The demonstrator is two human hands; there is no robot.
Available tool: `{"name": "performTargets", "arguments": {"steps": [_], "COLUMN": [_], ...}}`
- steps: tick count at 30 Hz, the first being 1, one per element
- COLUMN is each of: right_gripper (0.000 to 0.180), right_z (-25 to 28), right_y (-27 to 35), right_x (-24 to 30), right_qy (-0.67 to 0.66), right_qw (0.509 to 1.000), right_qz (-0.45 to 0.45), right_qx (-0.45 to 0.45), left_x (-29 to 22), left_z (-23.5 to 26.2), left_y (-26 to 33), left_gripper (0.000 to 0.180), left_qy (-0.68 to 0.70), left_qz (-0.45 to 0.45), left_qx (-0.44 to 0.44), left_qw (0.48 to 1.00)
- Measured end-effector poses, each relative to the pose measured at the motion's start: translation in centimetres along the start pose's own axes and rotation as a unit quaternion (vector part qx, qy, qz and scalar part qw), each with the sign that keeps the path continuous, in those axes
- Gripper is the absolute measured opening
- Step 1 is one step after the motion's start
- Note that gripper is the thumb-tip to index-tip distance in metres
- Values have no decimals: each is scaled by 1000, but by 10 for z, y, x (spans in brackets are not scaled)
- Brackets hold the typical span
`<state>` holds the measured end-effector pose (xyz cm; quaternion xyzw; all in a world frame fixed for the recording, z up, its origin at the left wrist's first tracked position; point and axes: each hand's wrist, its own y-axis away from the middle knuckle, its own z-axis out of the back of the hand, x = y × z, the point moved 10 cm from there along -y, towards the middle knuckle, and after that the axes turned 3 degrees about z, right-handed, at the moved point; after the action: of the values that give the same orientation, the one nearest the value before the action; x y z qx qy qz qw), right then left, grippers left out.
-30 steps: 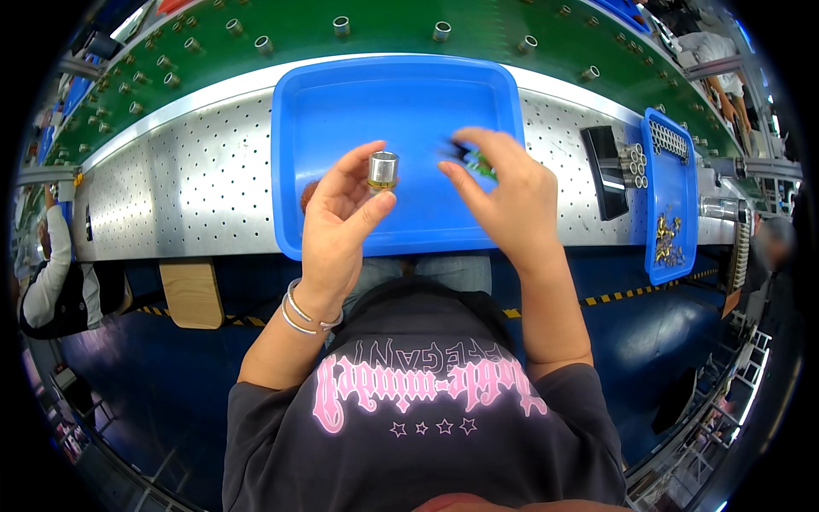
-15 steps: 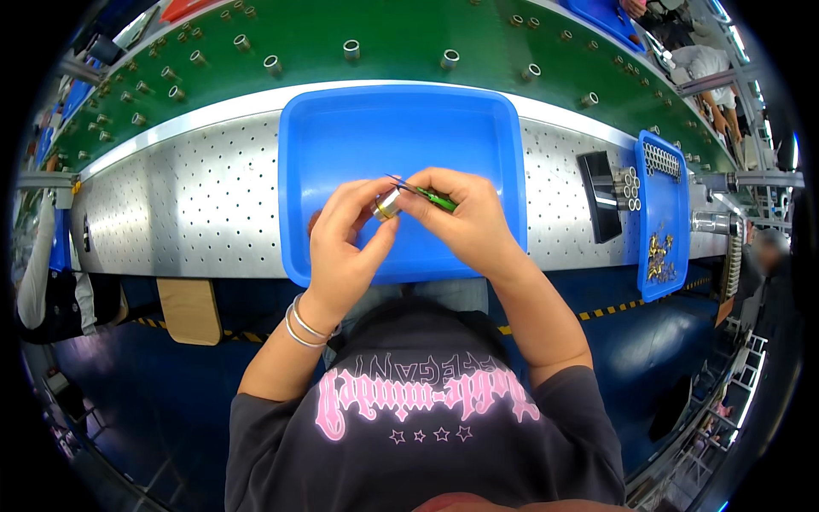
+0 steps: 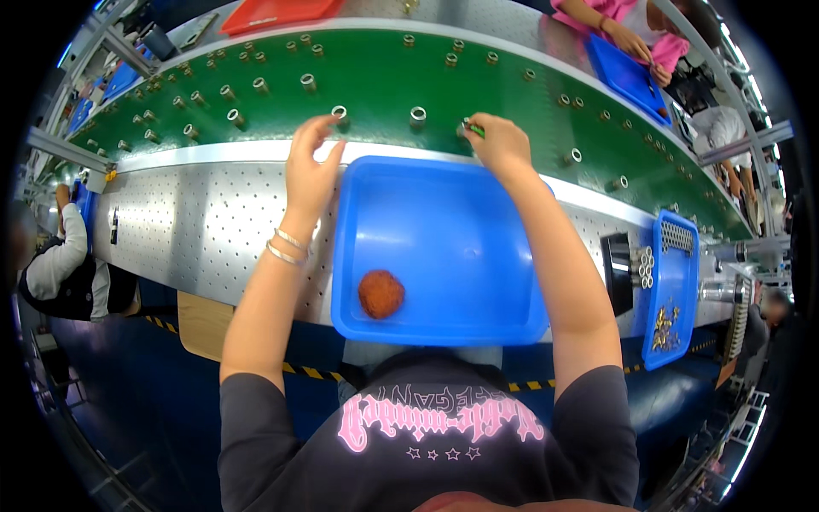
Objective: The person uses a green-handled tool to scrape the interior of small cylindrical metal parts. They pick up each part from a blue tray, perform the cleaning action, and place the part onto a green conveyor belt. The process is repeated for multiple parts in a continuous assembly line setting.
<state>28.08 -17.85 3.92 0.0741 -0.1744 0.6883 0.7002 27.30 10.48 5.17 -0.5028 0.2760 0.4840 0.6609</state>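
Note:
My left hand (image 3: 311,166) reaches over the edge of the green belt (image 3: 380,72), thumb and fingers spread with nothing in them. Its fingertips are close to a short silver metal sleeve (image 3: 339,113) standing on the belt. My right hand (image 3: 503,147) is closed on green tweezers (image 3: 476,130), mostly hidden by the fingers. By its fingertips is another metal sleeve (image 3: 463,128); I cannot tell whether the hand touches it. Between my forearms lies a large blue tray (image 3: 444,333), with a rough reddish-brown ball (image 3: 380,294) in its near left corner.
Several more metal sleeves stand along the belt. On the perforated metal bench (image 3: 213,196), right of the tray, are a black holder (image 3: 618,273) and a smaller blue tray (image 3: 674,341) with sleeves and small brass-coloured parts. A co-worker in pink (image 3: 627,38) works across the belt.
Both hands have moved apart and forward from above the tray to the belt. My left hand no longer holds the metal sleeve. The brown ball now shows fully, and the view has shifted.

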Motion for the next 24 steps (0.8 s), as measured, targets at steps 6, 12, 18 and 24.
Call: {"name": "performTargets", "arguments": {"steps": [6,12,18,24], "right_gripper": [21,15,29,46], "right_z": [9,22,37,49], "right_y": [15,51,80,116], "right_x": [6,41,79,132], "right_qy": [-93,-251,-277,-168], "right_qw": [995,967,952,963], "right_qz": [-18,45,130,208], "right_qx": [-24,15,-5,-21], "left_x": [98,145,100,-53], "left_z": [16,6,19,-47], "left_y": [-99,-137,-100,43], "left_gripper": [50,32,24,53], "left_qy": [-222,-239,11,12], "left_qz": [-2,67,18,31], "left_qx": [-28,-15,-90,221], "left_qw": [975,969,996,975]}}
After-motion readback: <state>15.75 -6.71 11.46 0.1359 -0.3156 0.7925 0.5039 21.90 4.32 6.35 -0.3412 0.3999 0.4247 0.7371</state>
